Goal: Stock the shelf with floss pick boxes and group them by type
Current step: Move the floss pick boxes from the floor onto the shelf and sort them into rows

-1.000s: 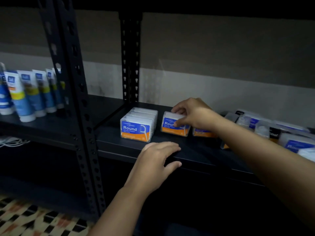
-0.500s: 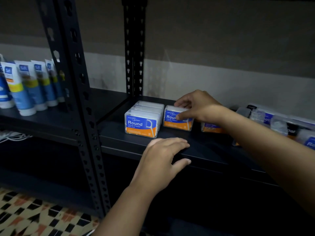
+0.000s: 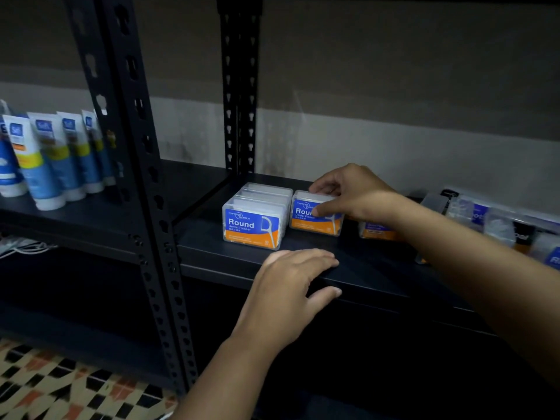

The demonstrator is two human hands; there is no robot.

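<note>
On the black shelf (image 3: pixel 363 268) stands a row of clear floss pick boxes with blue and orange "Round" labels (image 3: pixel 253 227), one behind another. Right beside that row sits another Round box (image 3: pixel 324 225); my right hand (image 3: pixel 351 192) grips it, fingers over its top and thumb on its front label. Behind my right forearm a further orange-labelled box (image 3: pixel 375 231) lies partly hidden. My left hand (image 3: pixel 291 286) rests flat on the shelf's front edge, fingers straight, holding nothing.
A loose heap of other floss boxes (image 3: pixel 491 219), some with black labels, lies at the right end of the shelf. Blue and white tubes (image 3: pixel 45 159) stand on the neighbouring shelf at left. Black perforated uprights (image 3: pixel 145 177) frame the bay. Patterned floor below.
My right hand has drawn the gripped Round box leftward, closer against the stocked row. My left hand has stayed on the shelf edge.
</note>
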